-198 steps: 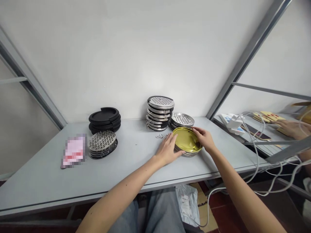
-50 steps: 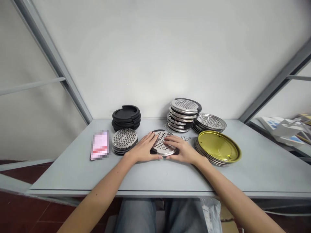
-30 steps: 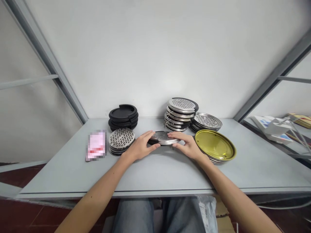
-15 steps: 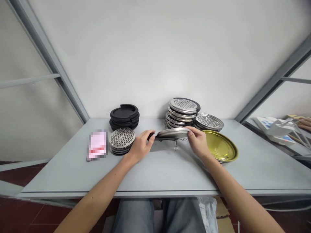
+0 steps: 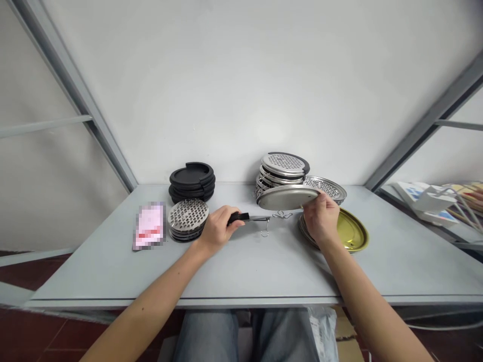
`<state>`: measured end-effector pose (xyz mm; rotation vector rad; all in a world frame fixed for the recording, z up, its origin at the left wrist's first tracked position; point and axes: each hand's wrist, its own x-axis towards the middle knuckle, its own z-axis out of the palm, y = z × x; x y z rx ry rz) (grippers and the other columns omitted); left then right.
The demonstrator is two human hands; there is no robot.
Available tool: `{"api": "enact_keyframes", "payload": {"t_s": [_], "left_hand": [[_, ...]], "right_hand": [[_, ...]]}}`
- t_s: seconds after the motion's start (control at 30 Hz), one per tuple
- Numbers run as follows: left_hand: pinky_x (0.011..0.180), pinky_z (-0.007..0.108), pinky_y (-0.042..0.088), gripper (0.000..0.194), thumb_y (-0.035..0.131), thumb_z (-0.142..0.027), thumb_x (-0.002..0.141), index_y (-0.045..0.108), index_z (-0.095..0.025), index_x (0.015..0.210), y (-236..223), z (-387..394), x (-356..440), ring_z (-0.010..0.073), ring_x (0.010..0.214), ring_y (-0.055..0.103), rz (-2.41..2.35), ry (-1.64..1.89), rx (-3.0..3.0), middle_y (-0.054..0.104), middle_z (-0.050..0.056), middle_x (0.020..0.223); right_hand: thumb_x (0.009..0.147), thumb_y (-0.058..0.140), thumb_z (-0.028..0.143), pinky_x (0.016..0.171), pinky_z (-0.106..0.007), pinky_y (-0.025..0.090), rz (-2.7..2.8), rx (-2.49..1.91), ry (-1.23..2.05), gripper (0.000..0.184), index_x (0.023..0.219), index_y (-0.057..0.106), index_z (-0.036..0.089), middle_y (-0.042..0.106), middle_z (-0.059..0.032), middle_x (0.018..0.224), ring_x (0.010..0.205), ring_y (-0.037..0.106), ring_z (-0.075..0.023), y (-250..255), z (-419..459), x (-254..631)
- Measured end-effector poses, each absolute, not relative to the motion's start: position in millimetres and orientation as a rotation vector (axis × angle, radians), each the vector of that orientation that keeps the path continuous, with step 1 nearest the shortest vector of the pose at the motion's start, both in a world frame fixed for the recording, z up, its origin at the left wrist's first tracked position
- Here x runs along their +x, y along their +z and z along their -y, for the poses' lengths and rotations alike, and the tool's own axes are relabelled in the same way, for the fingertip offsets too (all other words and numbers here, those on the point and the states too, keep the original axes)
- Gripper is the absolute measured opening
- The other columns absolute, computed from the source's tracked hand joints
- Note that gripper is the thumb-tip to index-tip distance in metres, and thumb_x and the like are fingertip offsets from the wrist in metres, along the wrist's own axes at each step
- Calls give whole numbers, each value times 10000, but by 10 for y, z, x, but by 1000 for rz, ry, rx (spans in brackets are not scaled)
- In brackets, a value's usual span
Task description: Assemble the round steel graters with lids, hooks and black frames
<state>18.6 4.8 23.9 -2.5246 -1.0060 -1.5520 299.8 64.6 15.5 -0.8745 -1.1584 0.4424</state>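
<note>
My left hand [image 5: 216, 230] is closed on the edge of a thin perforated disc with a black rim [image 5: 249, 218], held level just above the grey table [image 5: 241, 261]; a small wire hook [image 5: 264, 232] hangs below it. My right hand [image 5: 321, 217] grips a plain silver metal plate [image 5: 287, 197] by its right edge, lifted and tilted over the table. Under my right hand lies a stack of gold-coloured plates [image 5: 350, 231].
A stack of black rubber rings [image 5: 192, 180] stands at the back left, with a low stack of grater discs [image 5: 187, 216] and a pink packet [image 5: 149, 226] in front. Tall [image 5: 283, 168] and low [image 5: 328, 186] stacks of perforated discs stand behind. Grey frame posts flank the table.
The two parts held together half a second ago have come apart: my right hand lifted the silver plate up and to the right, my left hand kept the black-rimmed disc.
</note>
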Motion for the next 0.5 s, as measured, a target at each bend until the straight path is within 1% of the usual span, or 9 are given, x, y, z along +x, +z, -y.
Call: {"api": "enact_keyframes", "payload": {"t_s": [0.1,0.17,0.33,0.5], "left_hand": [[699,292,483,281,573,-439,903,601,-165,955,238,-28,229,174,748,621,907,-1385,-2686,665,61,823],[708,299,476,270,633,-434,864,625,-168,908,226,-10,261,174,745,622,832,-1255,-2799,677,51,810],[748,316,469,271,689,-446,807,663,-177,830,196,15,289,183,770,622,784,-985,-3014,675,43,785],[808,336,472,233,675,-410,829,665,-180,868,243,76,269,192,807,628,857,-907,-3093,683,53,825]], "right_hand": [[825,541,609,755,-361,524,1186,-925,396,496,974,706,165,715,-78,881,853,661,-231,150,-610,2960],[813,563,598,785,-378,521,1226,-964,402,485,965,712,161,724,-84,910,876,664,-242,160,-566,2902],[798,613,535,791,-370,524,1305,-1022,364,408,921,719,161,733,-81,915,863,667,-239,220,-452,2776],[833,604,449,821,-361,520,1383,-1025,312,317,954,712,177,726,-67,937,878,662,-227,147,-412,2696]]}}
